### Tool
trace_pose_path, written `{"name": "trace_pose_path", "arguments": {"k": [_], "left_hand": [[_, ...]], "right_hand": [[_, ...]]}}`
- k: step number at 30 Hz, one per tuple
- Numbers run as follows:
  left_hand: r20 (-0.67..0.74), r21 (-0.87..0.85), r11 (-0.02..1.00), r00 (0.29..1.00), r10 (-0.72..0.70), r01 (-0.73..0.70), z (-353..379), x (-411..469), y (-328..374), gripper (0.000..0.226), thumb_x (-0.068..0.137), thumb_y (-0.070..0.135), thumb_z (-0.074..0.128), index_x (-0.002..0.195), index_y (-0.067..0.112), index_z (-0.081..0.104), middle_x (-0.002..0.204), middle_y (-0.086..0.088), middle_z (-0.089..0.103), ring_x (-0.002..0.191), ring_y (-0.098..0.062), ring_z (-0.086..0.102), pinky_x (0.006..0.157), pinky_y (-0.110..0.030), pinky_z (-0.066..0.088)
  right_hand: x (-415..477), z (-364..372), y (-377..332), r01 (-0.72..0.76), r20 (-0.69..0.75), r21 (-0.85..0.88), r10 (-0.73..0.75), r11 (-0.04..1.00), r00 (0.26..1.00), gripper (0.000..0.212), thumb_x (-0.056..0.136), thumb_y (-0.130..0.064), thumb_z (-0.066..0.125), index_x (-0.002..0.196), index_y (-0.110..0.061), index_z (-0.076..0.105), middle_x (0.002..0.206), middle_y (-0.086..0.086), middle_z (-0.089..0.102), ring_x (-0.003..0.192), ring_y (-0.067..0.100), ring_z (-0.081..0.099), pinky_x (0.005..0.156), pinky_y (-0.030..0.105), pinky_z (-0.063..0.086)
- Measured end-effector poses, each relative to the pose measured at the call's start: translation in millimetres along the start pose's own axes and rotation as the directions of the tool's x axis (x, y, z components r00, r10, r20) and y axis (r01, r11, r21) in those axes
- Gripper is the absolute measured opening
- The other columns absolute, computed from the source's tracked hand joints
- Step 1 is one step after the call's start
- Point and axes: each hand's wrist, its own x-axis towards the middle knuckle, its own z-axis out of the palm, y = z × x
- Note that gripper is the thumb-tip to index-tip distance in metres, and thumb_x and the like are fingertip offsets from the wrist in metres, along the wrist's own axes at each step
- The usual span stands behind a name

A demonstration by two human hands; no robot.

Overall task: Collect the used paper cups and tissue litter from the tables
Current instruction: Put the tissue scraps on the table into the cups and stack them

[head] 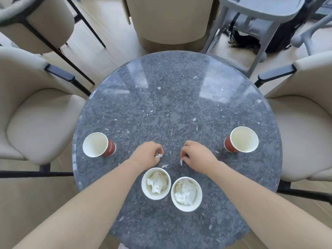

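Observation:
On the round dark stone table (176, 97), two upright paper cups near me hold crumpled tissue: one (156, 183) on the left, one (186, 193) on the right. Just beyond them my left hand (148, 154) pinches a small white tissue scrap (159, 155) in curled fingers. My right hand (195, 155) pinches another scrap (181, 161). A third scrap (164, 166) lies loose on the table between my hands. An empty red paper cup (98, 145) stands at the table's left side, and a second one (241, 139) at its right side.
Beige upholstered chairs surround the table at the left (36, 115), right (303, 126), far side (170, 20) and far left (36, 22). A grey high chair (258, 18) stands at the far right, with a dark bag (246, 40) on the floor under it.

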Motion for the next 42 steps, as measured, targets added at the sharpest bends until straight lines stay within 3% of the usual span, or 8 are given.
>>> {"name": "trace_pose_path", "arguments": {"k": [4,8,13,20,25,31,36,42], "left_hand": [[-0.138,-0.155,0.987,0.988,-0.061,0.040,-6,-19,-7,0.012,0.079,0.015,0.064,0.089,0.023,0.064,0.082,0.003,0.057,0.070,-0.010,0.052,0.075,-0.024,0.044],[-0.214,-0.240,0.971,0.975,-0.058,0.006,-19,-33,-7,0.009,0.082,0.017,0.065,0.088,0.024,0.064,0.084,0.006,0.058,0.069,-0.009,0.056,0.073,-0.020,0.045],[-0.310,-0.321,0.947,0.948,-0.072,-0.033,-29,-44,1,0.013,0.082,0.017,0.064,0.079,0.029,0.061,0.082,0.009,0.061,0.072,-0.003,0.057,0.067,-0.009,0.041],[-0.254,-0.334,0.942,0.957,-0.138,0.047,-16,-65,-20,0.011,0.083,0.016,0.064,0.083,0.027,0.062,0.082,0.009,0.060,0.069,-0.005,0.055,0.065,-0.008,0.039],[-0.200,-0.427,0.895,0.952,-0.233,0.129,1,-62,-24,0.008,0.083,0.021,0.064,0.087,0.028,0.062,0.087,0.009,0.062,0.067,0.002,0.053,0.065,-0.005,0.038],[-0.237,-0.191,0.981,0.971,-0.019,-0.027,-2,-30,-13,0.022,0.085,0.022,0.062,0.107,0.025,0.058,0.110,0.006,0.050,0.094,-0.011,0.054,0.085,-0.029,0.045],[-0.166,0.025,0.994,0.980,0.111,-0.108,0,2,-12,0.032,0.086,0.019,0.059,0.118,0.023,0.055,0.125,0.003,0.047,0.111,-0.019,0.048,0.094,-0.034,0.043],[-0.005,0.054,0.995,0.996,0.084,-0.083,6,2,-13,0.010,0.086,0.021,0.061,0.095,0.019,0.062,0.100,-0.002,0.055,0.095,-0.020,0.057,0.086,-0.030,0.043]], "right_hand": [[-1,5,-2,0.064,0.027,0.011,-0.065,0.998,0.998,0.017,0.088,-0.018,0.052,0.103,-0.015,0.060,0.107,0.004,0.053,0.099,0.023,0.052,0.080,0.040,0.048],[1,6,-3,0.087,0.088,-0.031,-0.084,0.996,0.993,0.013,0.090,-0.021,0.053,0.096,-0.014,0.062,0.104,0.004,0.052,0.098,0.023,0.053,0.082,0.035,0.046],[11,5,-23,0.136,0.039,0.079,-0.140,0.987,0.989,0.011,0.086,-0.021,0.059,0.092,-0.015,0.066,0.097,0.002,0.058,0.093,0.019,0.055,0.080,0.027,0.041],[24,9,-38,0.208,0.129,0.019,-0.208,0.978,0.970,0.023,0.086,-0.027,0.060,0.106,-0.016,0.065,0.101,0.004,0.063,0.097,0.021,0.055,0.080,0.029,0.040],[21,13,-36,0.290,0.184,-0.070,-0.274,0.954,0.944,0.019,0.089,-0.020,0.050,0.100,-0.014,0.065,0.105,0.006,0.059,0.102,0.024,0.054,0.086,0.037,0.045],[2,5,-11,0.150,0.033,0.034,-0.151,0.988,0.988,0.011,0.086,-0.018,0.054,0.089,-0.013,0.064,0.094,0.001,0.059,0.092,0.020,0.055,0.077,0.028,0.041],[-21,-3,1,0.022,-0.124,0.160,-0.002,0.987,0.992,0.005,0.084,-0.022,0.061,0.083,-0.018,0.065,0.079,-0.009,0.050,0.079,0.014,0.054,0.070,0.021,0.035],[-37,-7,-8,-0.075,-0.224,0.299,0.146,0.951,0.964,0.004,0.082,-0.020,0.063,0.078,-0.021,0.063,0.081,-0.006,0.059,0.074,0.011,0.052,0.074,0.027,0.045]]}}
